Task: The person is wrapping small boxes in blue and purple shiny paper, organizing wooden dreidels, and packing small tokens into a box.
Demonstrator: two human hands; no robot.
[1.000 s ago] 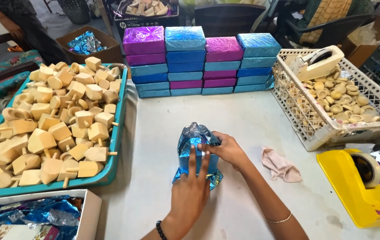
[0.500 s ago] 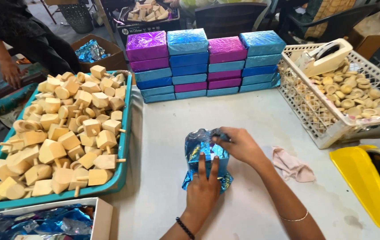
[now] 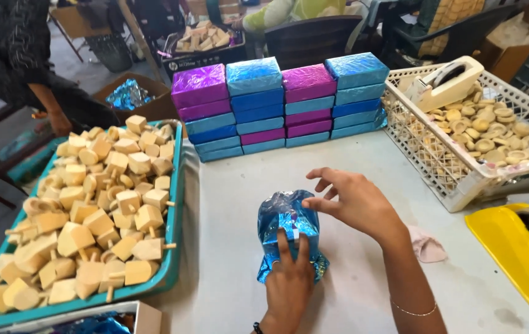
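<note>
Teal tray [image 3: 174, 272] of wooden blocks [image 3: 100, 204], foil-wrapped boxes [image 3: 283, 102]
</note>
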